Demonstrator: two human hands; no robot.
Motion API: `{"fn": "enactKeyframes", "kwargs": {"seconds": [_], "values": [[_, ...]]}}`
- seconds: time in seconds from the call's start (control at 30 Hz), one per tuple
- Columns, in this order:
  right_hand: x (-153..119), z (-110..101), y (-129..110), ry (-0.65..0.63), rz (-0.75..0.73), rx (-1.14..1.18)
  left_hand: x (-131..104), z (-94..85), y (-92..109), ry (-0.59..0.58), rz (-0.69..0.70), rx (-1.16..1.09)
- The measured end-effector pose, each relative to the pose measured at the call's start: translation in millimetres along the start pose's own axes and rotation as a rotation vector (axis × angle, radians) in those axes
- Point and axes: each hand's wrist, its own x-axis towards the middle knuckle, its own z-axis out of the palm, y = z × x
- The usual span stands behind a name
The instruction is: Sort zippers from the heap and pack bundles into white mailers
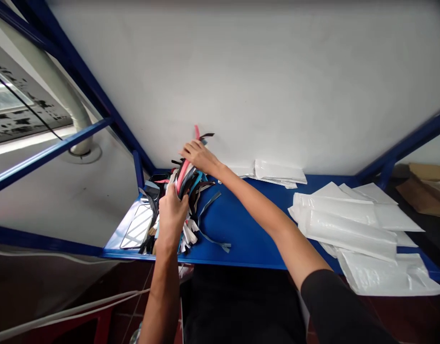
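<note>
Both hands hold a bundle of zipper-like strips [186, 176] in pink, black, grey, blue and white, raised over the left part of the blue table. My left hand [172, 210] is closed round the lower part of the bundle. Higher up, my right hand [199, 155] grips its upper part, with pink and dark ends sticking out above the fingers. Under and around my left hand lies a pile of more mixed strips [189, 234]. A single grey strip [204, 231] curves over the table just right of the pile.
White padded envelopes [345, 220] overlap at the right of the blue table [255, 243]. Flat white packets [280, 172] lie by the wall. A phone [137, 226] rests left of the pile. Blue frame bars [121, 129] rise at the left; a cardboard box [425, 188] stands far right.
</note>
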Motion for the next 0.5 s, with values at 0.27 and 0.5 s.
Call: {"fn": "enactKeyframes", "kwargs": {"seconds": [0.27, 0.5], "values": [[-69.3, 38.6, 36.8, -0.252, 0.270, 0.029, 1.6, 51.9, -36.7, 0.059, -0.010, 0.141], [-242.2, -32.8, 134.9, -0.425, 0.720, 0.043, -52.2, 80.8, -15.7, -0.406, 0.519, -0.076]]}}
